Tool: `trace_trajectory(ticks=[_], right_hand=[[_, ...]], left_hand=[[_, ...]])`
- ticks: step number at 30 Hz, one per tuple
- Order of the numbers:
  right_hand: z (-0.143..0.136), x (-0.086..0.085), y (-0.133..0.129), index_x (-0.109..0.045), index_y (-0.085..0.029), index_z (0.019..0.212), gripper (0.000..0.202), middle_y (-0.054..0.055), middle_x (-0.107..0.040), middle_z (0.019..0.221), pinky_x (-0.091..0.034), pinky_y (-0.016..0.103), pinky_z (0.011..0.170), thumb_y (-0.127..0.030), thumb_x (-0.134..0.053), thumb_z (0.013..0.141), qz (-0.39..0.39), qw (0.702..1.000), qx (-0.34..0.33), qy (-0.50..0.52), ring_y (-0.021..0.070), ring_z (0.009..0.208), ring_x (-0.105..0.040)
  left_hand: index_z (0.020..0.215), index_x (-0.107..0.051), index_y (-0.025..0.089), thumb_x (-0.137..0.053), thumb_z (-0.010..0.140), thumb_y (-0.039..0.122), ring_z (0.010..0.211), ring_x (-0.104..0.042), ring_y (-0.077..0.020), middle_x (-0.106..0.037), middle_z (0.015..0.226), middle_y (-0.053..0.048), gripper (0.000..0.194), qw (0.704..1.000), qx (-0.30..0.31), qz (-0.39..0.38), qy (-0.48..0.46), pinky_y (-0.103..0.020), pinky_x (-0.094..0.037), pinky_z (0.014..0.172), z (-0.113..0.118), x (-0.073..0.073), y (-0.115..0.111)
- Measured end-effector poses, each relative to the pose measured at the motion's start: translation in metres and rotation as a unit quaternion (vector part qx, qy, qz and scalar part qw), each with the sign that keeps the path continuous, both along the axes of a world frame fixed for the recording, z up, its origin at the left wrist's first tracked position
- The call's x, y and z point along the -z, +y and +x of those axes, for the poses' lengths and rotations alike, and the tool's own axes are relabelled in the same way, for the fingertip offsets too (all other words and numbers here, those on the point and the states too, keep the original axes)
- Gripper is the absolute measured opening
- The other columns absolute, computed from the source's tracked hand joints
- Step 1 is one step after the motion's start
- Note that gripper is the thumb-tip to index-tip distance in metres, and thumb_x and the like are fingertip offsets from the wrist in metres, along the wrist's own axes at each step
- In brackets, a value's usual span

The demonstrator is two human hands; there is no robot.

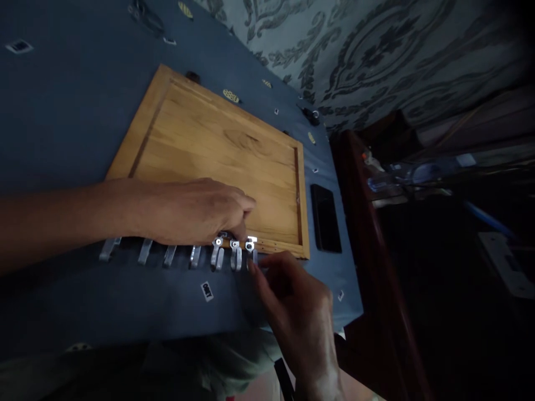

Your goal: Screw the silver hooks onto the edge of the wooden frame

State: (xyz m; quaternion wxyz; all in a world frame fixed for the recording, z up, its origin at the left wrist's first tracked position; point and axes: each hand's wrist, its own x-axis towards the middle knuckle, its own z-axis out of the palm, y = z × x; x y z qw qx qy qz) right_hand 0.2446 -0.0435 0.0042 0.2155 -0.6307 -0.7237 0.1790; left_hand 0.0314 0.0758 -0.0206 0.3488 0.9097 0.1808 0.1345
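Note:
A shallow wooden tray-like panel with a raised frame [305, 200] lies on the blue cloth. Along its near edge stands a row of several silvery metal hooks [217, 259], some with screw heads showing. My left hand [200, 209] reaches over the panel from the left, its fingers curled down against the edge by the hooks; what they grip, if anything, is hidden. From below, my right hand [298, 306] pinches the rightmost metal hook [250, 245] between thumb and forefinger. That hook sits at the frame's edge, beside small holes in the wood.
A black phone [326, 218] lies right of the panel. Keys [310, 115] rest at the far corner, and a dark blurred object [146, 18] is at the upper left. Patterned fabric [334, 50] borders the back. Dark red furniture [376, 250] stands along the right side.

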Motion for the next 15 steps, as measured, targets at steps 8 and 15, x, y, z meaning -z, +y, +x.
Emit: trace_trajectory(ticks=[8, 15], right_hand=[[-0.002, 0.008, 0.0, -0.065, -0.019, 0.074, 0.025, -0.003, -0.063, 0.057, -0.04, 0.02, 0.046, -0.029, -0.063, 0.097, -0.017, 0.999, -0.021, 0.03, 0.0087, 0.047, -0.054], [0.019, -0.01, 0.002, -0.07, -0.023, 0.082, 0.018, -0.001, -0.066, 0.066, -0.047, 0.024, 0.052, -0.032, -0.066, 0.098, 0.025, 0.996, 0.032, 0.076, 0.0132, 0.056, -0.061]], left_hand=[[0.098, -0.08, 0.022, -0.072, 0.089, 0.006, 0.076, -0.056, -0.0126, -0.064, 0.088, -0.001, 0.021, 1.0, -0.006, -0.015, 0.017, -0.026, -0.034, 0.064, -0.001, -0.007, -0.002], [0.093, -0.078, 0.019, -0.064, 0.082, -0.01, 0.077, -0.055, -0.0118, -0.062, 0.088, -0.001, 0.034, 1.0, -0.013, 0.008, 0.025, -0.024, -0.031, 0.062, 0.0, -0.006, -0.003]])
